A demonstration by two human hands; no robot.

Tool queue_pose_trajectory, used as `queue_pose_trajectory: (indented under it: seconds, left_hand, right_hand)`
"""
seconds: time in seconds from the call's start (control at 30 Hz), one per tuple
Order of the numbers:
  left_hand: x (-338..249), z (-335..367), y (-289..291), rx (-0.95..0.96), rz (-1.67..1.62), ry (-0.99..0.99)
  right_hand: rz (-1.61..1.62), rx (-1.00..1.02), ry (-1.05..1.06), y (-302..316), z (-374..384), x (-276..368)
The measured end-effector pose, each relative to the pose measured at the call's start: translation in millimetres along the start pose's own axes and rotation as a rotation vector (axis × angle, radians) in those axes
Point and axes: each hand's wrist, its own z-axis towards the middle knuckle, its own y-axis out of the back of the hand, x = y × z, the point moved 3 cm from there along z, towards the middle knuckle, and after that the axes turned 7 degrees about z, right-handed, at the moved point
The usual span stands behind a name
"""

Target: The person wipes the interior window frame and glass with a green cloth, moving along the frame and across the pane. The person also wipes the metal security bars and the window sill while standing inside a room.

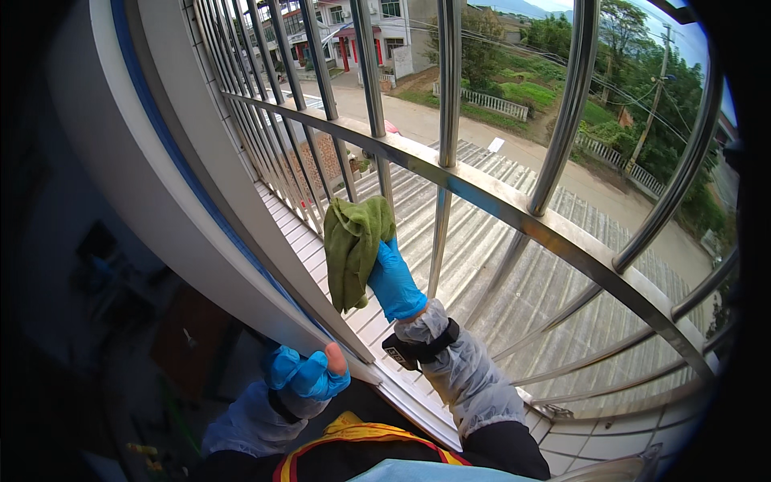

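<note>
My right hand (395, 283), in a blue glove, reaches out past the window frame (265, 233) with its fingers closed on a green cloth (353, 251). The cloth hangs bunched over the white tiled sill, near the metal bars. Lower and to the left, my left hand (309, 373) is closed beside the inner edge of the frame. Its glove is blue too, but the thumb tip shows bare. Whatever lies inside those curled fingers is hidden. Clear plastic sleeves cover both forearms, and a black device (418, 347) is strapped at the right wrist.
A cage of shiny metal bars (448, 88) with a flat crossbar (498, 197) surrounds the opening. Beyond it lies a corrugated roof (554, 297), then a road, trees and buildings. The room on the left is dark. White tiles (594, 443) line the lower right.
</note>
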Motion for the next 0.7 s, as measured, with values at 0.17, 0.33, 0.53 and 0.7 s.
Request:
queue_pose_trajectory:
  seconds: [0.17,0.33,0.53,0.7]
  left_hand:
    - [6.8,-7.0,5.1,0.103,0.017,-0.222]
    - [11.2,-3.7,-5.5,-0.040,0.123,-0.535]
    - [-3.8,-24.3,-12.7,0.247,-0.181,-0.236]
    - [-3.7,-34.1,-19.8,0.239,-0.168,-0.301]
  right_hand:
    - [-0.089,0.011,-0.040,-58.7,107.8,-32.8]
    - [-0.410,0.094,0.530,-120.5,202.2,-46.0]
    - [-1.910,0.042,1.431,-160.3,324.8,-56.3]
    - [-3.631,-0.458,0.350,-106.3,436.5,-111.6]
